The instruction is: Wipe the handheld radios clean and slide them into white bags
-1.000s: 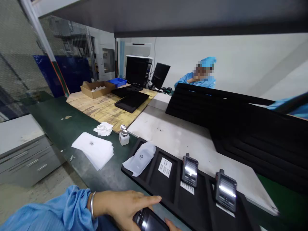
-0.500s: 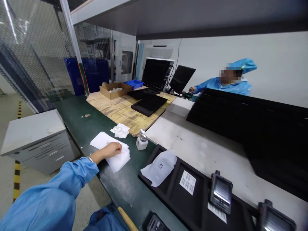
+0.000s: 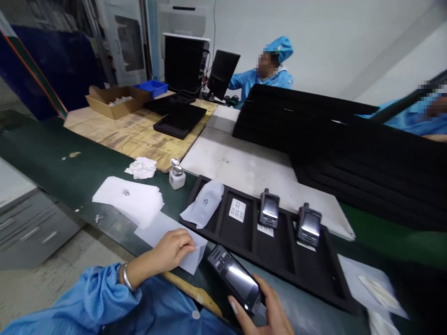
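Bottle (image 3: 177, 177) stands between crumpled tissue (image 3: 141, 168) and black tray (image 3: 275, 249), beyond the left hand (image 3: 176, 249).

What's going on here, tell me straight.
The person's left hand pinches the edge of a thin bag on the bench, while the right hand holds a handset, still outside that bag. In the black tray, a bagged item lies at the left, then a label sheet, then two unbagged handsets. A stack of bags lies farther left.
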{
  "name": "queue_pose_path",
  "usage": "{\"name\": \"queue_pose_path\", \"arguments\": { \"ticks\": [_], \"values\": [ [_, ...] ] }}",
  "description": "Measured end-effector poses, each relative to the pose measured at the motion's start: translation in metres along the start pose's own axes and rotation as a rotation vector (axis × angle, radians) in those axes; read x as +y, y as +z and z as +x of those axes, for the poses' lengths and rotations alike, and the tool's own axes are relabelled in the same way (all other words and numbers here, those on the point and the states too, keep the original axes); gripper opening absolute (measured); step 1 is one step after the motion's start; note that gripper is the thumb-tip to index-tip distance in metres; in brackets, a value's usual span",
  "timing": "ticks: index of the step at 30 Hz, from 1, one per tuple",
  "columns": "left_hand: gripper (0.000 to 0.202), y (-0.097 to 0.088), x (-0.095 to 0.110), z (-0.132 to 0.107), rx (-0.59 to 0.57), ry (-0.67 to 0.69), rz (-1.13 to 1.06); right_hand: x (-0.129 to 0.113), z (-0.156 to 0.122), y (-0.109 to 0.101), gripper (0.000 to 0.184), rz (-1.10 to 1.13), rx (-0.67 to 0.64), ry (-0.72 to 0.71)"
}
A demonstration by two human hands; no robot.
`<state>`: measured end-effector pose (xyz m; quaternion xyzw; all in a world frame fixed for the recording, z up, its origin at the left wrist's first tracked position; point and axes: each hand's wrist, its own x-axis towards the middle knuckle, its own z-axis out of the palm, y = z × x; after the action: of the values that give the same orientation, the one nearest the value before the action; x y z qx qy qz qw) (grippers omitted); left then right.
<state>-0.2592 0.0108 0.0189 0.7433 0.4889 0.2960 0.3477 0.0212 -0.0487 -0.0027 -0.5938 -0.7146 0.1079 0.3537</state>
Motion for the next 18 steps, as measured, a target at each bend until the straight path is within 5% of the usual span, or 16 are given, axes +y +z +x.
{"name": "queue_pose_path", "arguments": {
  "ticks": [6, 12, 18],
  "values": [
    [0.025, 0.032, 0.007, 0.006, 0.026, -0.007, -0.139, 0.005, -0.009, 0.000, 0.059, -0.093, 0.026, -0.126],
    [0.030, 0.031, -0.002, 0.005, 0.058, -0.144, -0.321, 0.012, -0.013, -0.005, 0.057, 0.024, -0.227, -0.135],
    [0.048, 0.027, -0.022, 0.012, 0.036, -0.284, -0.597, 0.010, 0.010, 0.007, 0.057, 0.104, -0.377, -0.133]
  ]
}}
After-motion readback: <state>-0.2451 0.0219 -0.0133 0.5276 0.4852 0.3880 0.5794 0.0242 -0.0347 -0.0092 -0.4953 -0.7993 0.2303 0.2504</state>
